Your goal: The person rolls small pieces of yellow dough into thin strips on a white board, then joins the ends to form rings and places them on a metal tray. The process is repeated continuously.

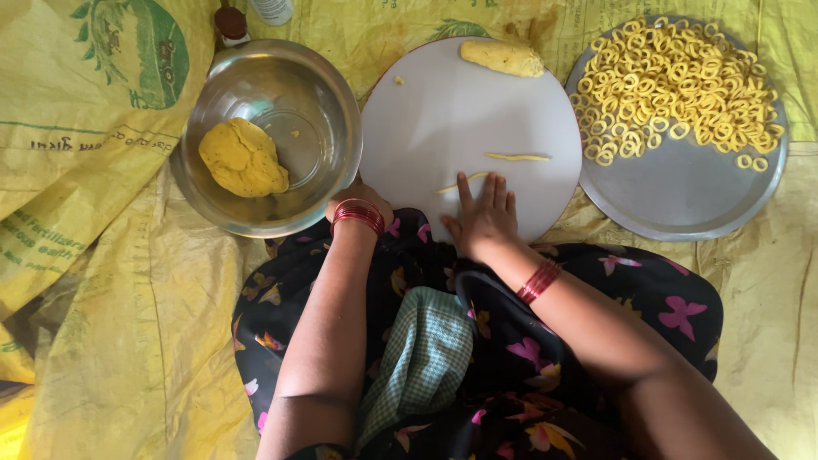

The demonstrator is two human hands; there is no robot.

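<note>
A yellow woven plastic sheet (111,281) covers the ground, creased and printed in green. On it, at the right, lies a round grey metal tray (682,200) heaped at its far side with small yellow dough rings (673,81). In the middle sits a smooth round white board (443,111). At the left a shiny steel bowl (319,136) holds a rough yellow dough ball (243,158) against its left wall. A soft oblong dough lump (503,58) rests at the board's far edge.

The right hand (484,217) lies flat, fingers spread, gripping nothing, at the board's near edge, pressing on a thin dough strand (456,184) whose long axis runs left to right, tilting slightly up to the right. A second thin strand (518,157), also lying left to right, sits just beyond the fingertips.

The left hand (358,204) touches the bowl's near rim; its fingers are hidden, so its grip cannot be told.
</note>
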